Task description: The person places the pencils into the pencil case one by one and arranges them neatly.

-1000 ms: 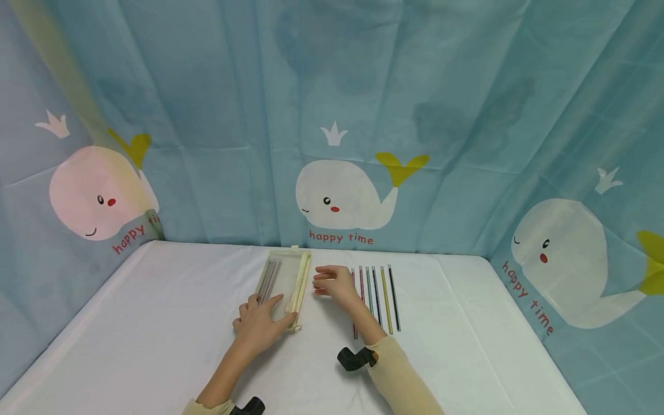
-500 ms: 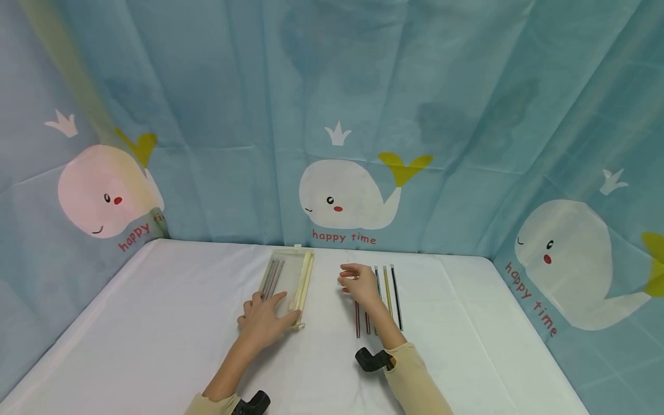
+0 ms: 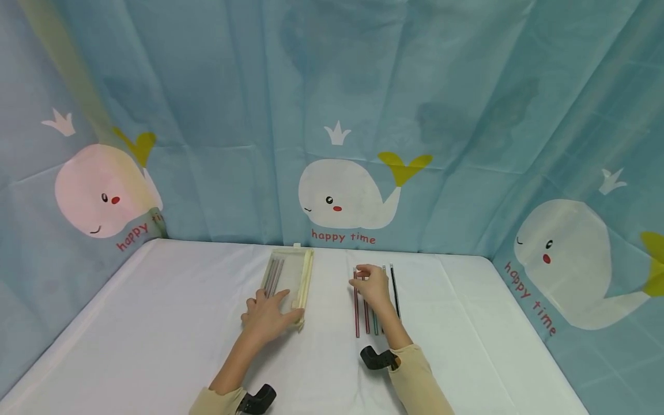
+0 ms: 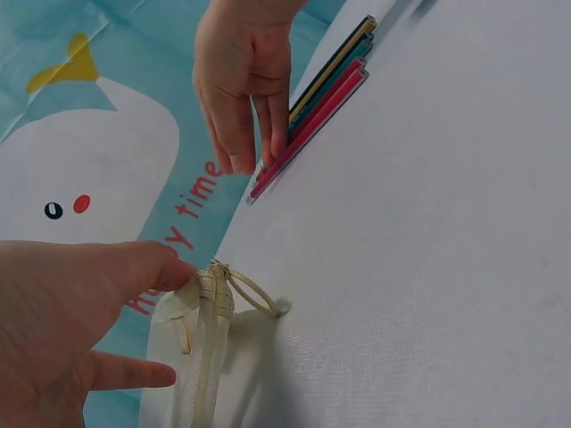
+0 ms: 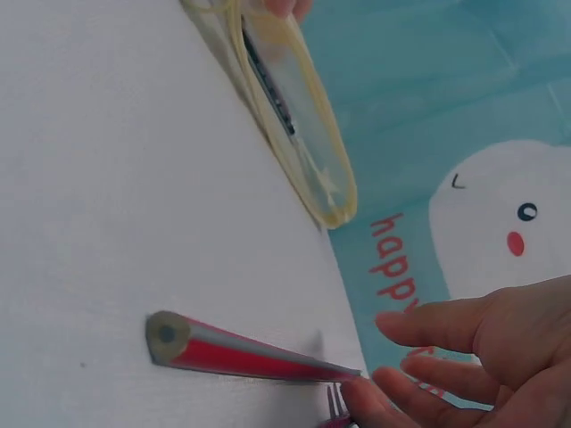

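Observation:
My left hand [image 3: 266, 319] rests with spread fingers across a see-through pencil pouch [image 3: 306, 279] with cream edging. Its thumb lies at the zip-side edge, by the zip pull's cord loop [image 4: 254, 290]. Several greyish pencils [image 3: 273, 276] show inside the pouch. My right hand [image 3: 374, 288] hovers low over the far ends of a row of pencils, thumb apart from the other fingers. Nearest to it is the leftmost, a red unsharpened pencil [image 5: 250, 355], its far tip right at the fingertips. A teal pencil [image 3: 376, 324] and others lie partly hidden under the hand and forearm.
A black pencil [image 3: 396, 288] lies at the row's right end. White cloth [image 3: 155, 323] covers the table, and a blue curtain with whale prints [image 3: 347, 193] hangs along its back and sides. Each wrist wears a black camera mount [image 3: 377, 357].
My right hand has moved right, from beside the pouch to over the pencil row. My left hand stays on the pouch with hardly any shift.

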The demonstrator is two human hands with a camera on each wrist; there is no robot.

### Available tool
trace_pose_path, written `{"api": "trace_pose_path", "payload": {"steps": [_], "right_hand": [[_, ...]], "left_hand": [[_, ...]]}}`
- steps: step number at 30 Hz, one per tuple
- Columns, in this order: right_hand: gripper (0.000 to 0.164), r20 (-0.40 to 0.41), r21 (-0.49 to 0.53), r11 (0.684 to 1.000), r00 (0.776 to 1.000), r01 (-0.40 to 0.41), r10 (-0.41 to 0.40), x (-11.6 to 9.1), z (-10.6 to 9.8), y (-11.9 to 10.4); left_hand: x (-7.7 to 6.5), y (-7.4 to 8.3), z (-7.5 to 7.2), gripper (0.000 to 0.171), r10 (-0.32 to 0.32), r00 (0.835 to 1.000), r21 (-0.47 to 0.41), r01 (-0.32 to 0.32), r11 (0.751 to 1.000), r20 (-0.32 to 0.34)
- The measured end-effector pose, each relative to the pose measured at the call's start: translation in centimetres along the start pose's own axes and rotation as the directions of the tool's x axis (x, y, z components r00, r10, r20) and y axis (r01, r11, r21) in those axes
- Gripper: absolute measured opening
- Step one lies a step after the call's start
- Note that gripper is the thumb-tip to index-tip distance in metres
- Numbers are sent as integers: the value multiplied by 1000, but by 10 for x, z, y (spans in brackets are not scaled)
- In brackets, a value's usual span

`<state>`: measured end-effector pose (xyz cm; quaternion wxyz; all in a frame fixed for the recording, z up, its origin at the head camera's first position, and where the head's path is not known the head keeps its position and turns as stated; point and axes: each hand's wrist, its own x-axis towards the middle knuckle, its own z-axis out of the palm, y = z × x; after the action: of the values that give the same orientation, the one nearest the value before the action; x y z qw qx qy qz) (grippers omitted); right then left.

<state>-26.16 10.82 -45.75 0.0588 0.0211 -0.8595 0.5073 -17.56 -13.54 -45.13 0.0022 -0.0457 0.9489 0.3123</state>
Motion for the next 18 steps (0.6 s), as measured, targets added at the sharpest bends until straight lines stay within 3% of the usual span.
{"api": "trace_pose_path", "payload": {"steps": [5, 18], "right_hand": [[41, 15, -31, 999, 999, -33, 34, 0, 2, 3], [50, 31, -118, 993, 999, -21, 25, -1, 16, -2]], "left_hand": [[-1, 1, 1, 72, 0, 1000, 9, 0, 1000, 4], [-1, 3, 0, 74, -16, 1000, 31, 16, 999, 17]]}}
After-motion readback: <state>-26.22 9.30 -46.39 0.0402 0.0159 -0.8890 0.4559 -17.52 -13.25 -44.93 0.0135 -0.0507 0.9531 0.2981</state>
